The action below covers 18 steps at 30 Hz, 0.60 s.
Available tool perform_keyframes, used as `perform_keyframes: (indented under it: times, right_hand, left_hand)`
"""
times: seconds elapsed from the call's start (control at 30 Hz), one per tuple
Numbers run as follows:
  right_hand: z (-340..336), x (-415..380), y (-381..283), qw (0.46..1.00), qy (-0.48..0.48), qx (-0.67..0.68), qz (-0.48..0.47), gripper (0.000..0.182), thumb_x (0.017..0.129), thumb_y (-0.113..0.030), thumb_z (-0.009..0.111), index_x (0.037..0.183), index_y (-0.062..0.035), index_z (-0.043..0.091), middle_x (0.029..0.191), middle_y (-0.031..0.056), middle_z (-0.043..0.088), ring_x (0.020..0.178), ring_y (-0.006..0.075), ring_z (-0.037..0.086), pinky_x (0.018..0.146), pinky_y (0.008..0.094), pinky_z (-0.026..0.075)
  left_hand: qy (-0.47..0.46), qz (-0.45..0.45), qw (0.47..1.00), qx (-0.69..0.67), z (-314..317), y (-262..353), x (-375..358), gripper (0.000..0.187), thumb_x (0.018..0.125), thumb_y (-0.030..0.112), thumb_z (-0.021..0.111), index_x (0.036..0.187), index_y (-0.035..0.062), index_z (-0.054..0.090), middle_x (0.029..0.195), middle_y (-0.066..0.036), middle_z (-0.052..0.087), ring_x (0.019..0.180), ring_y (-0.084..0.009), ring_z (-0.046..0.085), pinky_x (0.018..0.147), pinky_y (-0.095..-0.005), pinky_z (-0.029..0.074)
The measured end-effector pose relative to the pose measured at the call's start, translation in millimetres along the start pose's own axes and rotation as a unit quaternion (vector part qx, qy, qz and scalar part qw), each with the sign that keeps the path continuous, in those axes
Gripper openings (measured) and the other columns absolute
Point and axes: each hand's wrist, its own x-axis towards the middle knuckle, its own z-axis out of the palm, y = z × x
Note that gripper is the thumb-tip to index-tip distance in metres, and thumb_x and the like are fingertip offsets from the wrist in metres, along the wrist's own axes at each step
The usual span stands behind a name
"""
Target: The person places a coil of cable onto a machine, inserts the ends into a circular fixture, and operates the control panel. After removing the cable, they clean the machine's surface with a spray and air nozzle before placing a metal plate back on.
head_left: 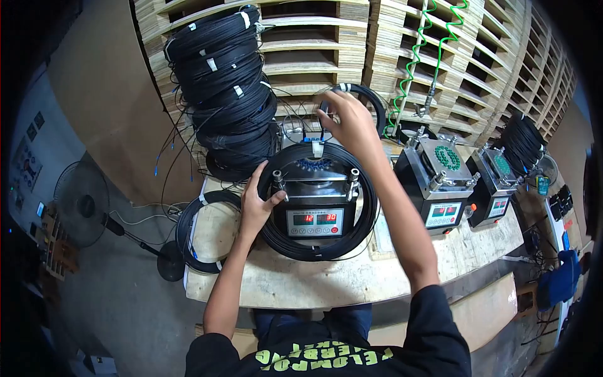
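Observation:
A black machine (317,217) with red digits on its front panel stands on the wooden bench. A black cable coil (317,252) lies looped around it. My left hand (257,200) grips the coil's left side by the machine's left post. My right hand (347,122) is raised behind the machine, with its fingers pinched on a small cable end near the blue connectors (312,135). A white tape band (317,149) wraps the coil at the back.
A tall stack of black cable coils (227,88) stands at the back left. Another coil (200,231) hangs over the bench's left edge. Two similar machines (440,185) (499,185) stand to the right. Wooden pallets, a green spiral hose (414,63) and a floor fan (81,204) surround the bench.

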Motion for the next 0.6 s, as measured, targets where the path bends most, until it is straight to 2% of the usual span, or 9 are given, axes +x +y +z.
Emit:
perform_keyframes:
  times: [0.03,0.1,0.17,0.23,0.3,0.33,0.43,0.53,0.6]
  right_hand:
    - [16.6,19.7,25.8,0.998,-0.036,0.028,-0.038,0.027,0.087,-0.015,0.076,0.113,-0.0102,0.070,0.086,0.0129,0.072,0.085,0.0283,0.071,0.075,0.0414,0.055]
    - [39.6,46.5,58.6,0.971,-0.235,-0.024,0.033,0.026,0.085,-0.014,0.077,0.110,-0.0095,0.073,0.094,0.0123,0.074,0.093,0.0275,0.072,0.079,0.0399,0.057]
    - [55.2,56.2,75.9,0.908,-0.411,-0.056,0.064,0.023,0.082,-0.015,0.080,0.103,-0.0077,0.077,0.100,0.0114,0.077,0.094,0.0262,0.073,0.080,0.0390,0.059]
    - [61.1,52.6,68.9,0.866,-0.474,-0.141,0.070,0.021,0.080,-0.014,0.080,0.099,-0.0044,0.077,0.093,0.0113,0.077,0.086,0.0267,0.074,0.076,0.0388,0.060]
    - [77.1,52.5,76.5,0.794,-0.571,-0.163,0.130,0.021,0.079,-0.015,0.079,0.096,-0.0024,0.078,0.089,0.0123,0.077,0.082,0.0263,0.075,0.072,0.0381,0.060]
    - [79.9,48.6,80.0,0.792,-0.568,-0.138,0.178,0.019,0.080,-0.011,0.074,0.096,-0.0015,0.078,0.087,0.0128,0.077,0.079,0.0246,0.075,0.068,0.0374,0.060]
    - [81.3,41.1,90.0,0.827,-0.534,-0.108,0.137,0.025,0.081,-0.010,0.074,0.102,0.0047,0.074,0.090,0.0162,0.076,0.081,0.0283,0.075,0.066,0.0393,0.061]
    - [84.2,39.3,83.2,0.838,-0.510,-0.176,0.082,0.026,0.082,-0.006,0.071,0.105,0.0056,0.074,0.094,0.0178,0.076,0.082,0.0288,0.075,0.064,0.0404,0.061]
    - [83.2,45.5,73.0,0.814,-0.539,-0.169,0.135,0.026,0.083,-0.005,0.070,0.106,0.0061,0.073,0.097,0.0184,0.076,0.083,0.0294,0.075,0.063,0.0412,0.061]
  left_hand:
    - [0.000,0.002,1.000,0.005,-0.1,-1.4,0.4,0.107,0.077,0.078,0.068,0.147,0.0004,0.047,0.138,-0.027,0.058,0.130,-0.0407,0.057,0.109,-0.0475,0.045]
    - [-0.002,0.005,1.000,0.016,-0.9,-2.6,-0.1,0.106,0.077,0.078,0.068,0.147,0.0004,0.047,0.138,-0.028,0.059,0.130,-0.0408,0.057,0.109,-0.0476,0.045]
    - [0.002,0.005,1.000,0.011,0.2,0.0,-0.6,0.106,0.077,0.078,0.068,0.147,0.0001,0.048,0.138,-0.028,0.059,0.131,-0.0410,0.056,0.109,-0.0479,0.045]
    - [0.004,0.003,1.000,0.011,-0.8,1.3,-0.5,0.106,0.077,0.078,0.068,0.146,-0.0005,0.048,0.138,-0.028,0.059,0.131,-0.0412,0.056,0.109,-0.0481,0.045]
    - [0.004,-0.002,1.000,0.009,0.0,1.0,-0.7,0.106,0.077,0.078,0.067,0.146,-0.0012,0.049,0.138,-0.028,0.059,0.131,-0.0413,0.056,0.109,-0.0483,0.045]
    - [0.008,0.005,1.000,0.008,0.9,-0.7,-0.2,0.107,0.077,0.078,0.067,0.145,-0.0017,0.049,0.137,-0.028,0.059,0.131,-0.0415,0.056,0.109,-0.0485,0.045]
    - [0.006,-0.003,1.000,0.010,0.8,-1.8,-0.2,0.108,0.076,0.079,0.067,0.145,-0.0017,0.049,0.137,-0.028,0.059,0.131,-0.0416,0.056,0.110,-0.0487,0.045]
    - [0.005,-0.009,1.000,0.012,1.2,-3.2,0.3,0.109,0.075,0.080,0.067,0.145,-0.0018,0.049,0.137,-0.028,0.059,0.131,-0.0415,0.056,0.110,-0.0487,0.045]
    - [0.003,-0.020,1.000,0.006,2.2,-2.4,-0.3,0.110,0.075,0.081,0.067,0.145,-0.0015,0.050,0.137,-0.028,0.059,0.131,-0.0416,0.056,0.110,-0.0486,0.045]
